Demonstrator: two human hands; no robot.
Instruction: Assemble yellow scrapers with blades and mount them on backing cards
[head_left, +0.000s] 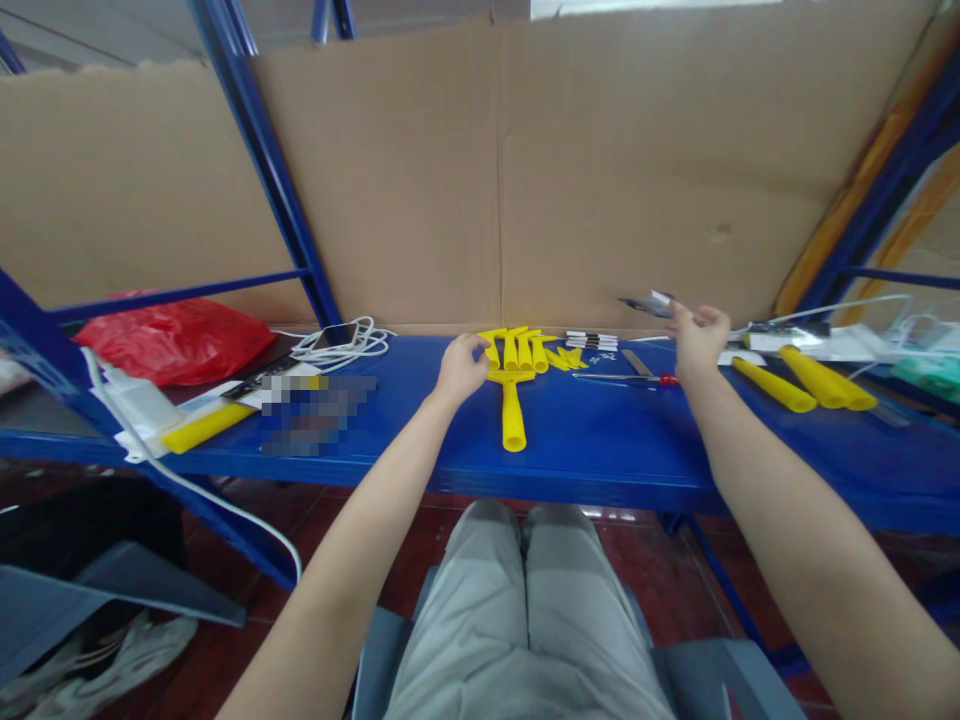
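Observation:
My left hand (463,368) is beside the left end of a yellow T-shaped scraper handle (513,415), its thumb and fingertips apart. Whether it touches the handle I cannot tell. That handle lies with its round hollow end toward me. Just behind it several similar yellow handles (525,352) lie in a row, and small flat yellow pieces (568,358) are to their right. Raised over the right side of the table, my right hand (699,335) pinches a thin dark-and-white piece (649,303), too blurred to name. Below that hand lies a screwdriver with a red handle (667,380).
Black-and-white small parts (591,341) lie near the cardboard wall (600,180). More yellow tubes (806,380) rest at the right. At the left are a red plastic bag (180,340), a coiled white cable (345,343) and a yellow tube (206,428). Blue posts (262,160) frame the table (420,440).

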